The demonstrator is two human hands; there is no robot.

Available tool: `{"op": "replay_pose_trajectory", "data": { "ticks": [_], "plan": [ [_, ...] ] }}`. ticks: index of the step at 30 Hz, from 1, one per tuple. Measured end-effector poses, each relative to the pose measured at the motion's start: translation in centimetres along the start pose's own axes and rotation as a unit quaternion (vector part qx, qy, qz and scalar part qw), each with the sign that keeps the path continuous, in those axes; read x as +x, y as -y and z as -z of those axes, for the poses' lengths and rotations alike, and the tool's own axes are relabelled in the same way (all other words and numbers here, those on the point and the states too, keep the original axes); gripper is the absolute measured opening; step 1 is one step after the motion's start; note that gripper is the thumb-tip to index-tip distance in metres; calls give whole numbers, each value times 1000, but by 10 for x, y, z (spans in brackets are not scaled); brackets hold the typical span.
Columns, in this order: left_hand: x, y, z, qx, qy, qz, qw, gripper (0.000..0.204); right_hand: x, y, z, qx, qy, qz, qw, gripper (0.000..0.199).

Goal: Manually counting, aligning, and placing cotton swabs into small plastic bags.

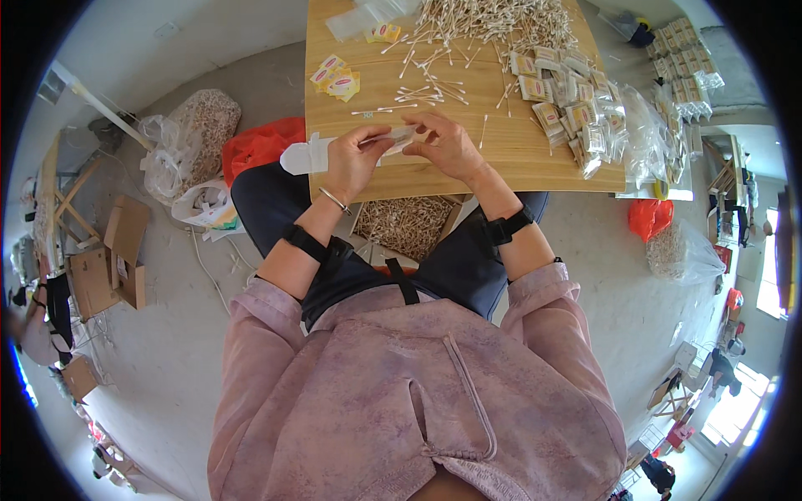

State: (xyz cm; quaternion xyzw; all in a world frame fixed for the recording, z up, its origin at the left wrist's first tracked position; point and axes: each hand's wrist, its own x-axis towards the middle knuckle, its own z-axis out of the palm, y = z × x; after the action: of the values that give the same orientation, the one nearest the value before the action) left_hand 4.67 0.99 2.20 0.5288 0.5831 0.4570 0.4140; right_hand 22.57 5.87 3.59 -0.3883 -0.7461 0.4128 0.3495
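Over the near edge of the wooden table (501,171), my two hands meet at a small clear plastic bag (403,134). My left hand (357,156) is closed, its thumb and fingers pinching the bag's left end. With bent fingers, my right hand (443,146) grips the right end. Whether anything is inside the bag I cannot make out. Loose cotton swabs (430,90) lie just beyond my fingers. Beside my left wrist, a white flat piece with a rounded end (302,157) sticks out over the table's left edge.
A large heap of cotton swabs (501,21) covers the far table. Packed swab bags (576,113) pile up at right; yellow-and-white cards (337,79) lie at left. Below the table edge stands a box of swabs (405,225). A red bag (263,150) sits left of the table.
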Motion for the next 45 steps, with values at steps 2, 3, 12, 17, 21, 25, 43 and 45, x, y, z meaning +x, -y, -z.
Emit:
{"op": "replay_pose_trajectory", "data": {
  "ticks": [2, 3, 12, 17, 21, 25, 43, 45],
  "plan": [
    [-1, 9, -5, -9, -4, -25, 1000, 21, -5, -12, -4, -5, -7, -5, 1000, 29],
    [-1, 11, -6, -18, -11, -52, 998, 22, -5, -17, -5, 13, -12, -15, 1000, 28],
    [0, 8, -2, 92, -2, -101, 991, 26, -5, -22, -8, 35, -16, -23, 999, 21],
    [1, 9, -1, 112, 12, -119, 987, 26, -5, -23, -7, 42, 12, -33, 999, 21],
    [-2, 12, 0, 131, 10, -165, 978, 27, -8, -22, -7, 31, 11, -4, 999, 25],
    [-5, 11, 1, 132, 10, -185, 974, 26, -9, -12, -9, 13, -9, 32, 999, 26],
    [10, 12, -4, -43, 41, 12, 998, 14, 0, -18, -18, 69, 12, -108, 992, 7],
    [10, 15, -4, -78, 61, 33, 995, 15, 0, -22, -18, 94, 15, -119, 988, 7]
  ]
}}
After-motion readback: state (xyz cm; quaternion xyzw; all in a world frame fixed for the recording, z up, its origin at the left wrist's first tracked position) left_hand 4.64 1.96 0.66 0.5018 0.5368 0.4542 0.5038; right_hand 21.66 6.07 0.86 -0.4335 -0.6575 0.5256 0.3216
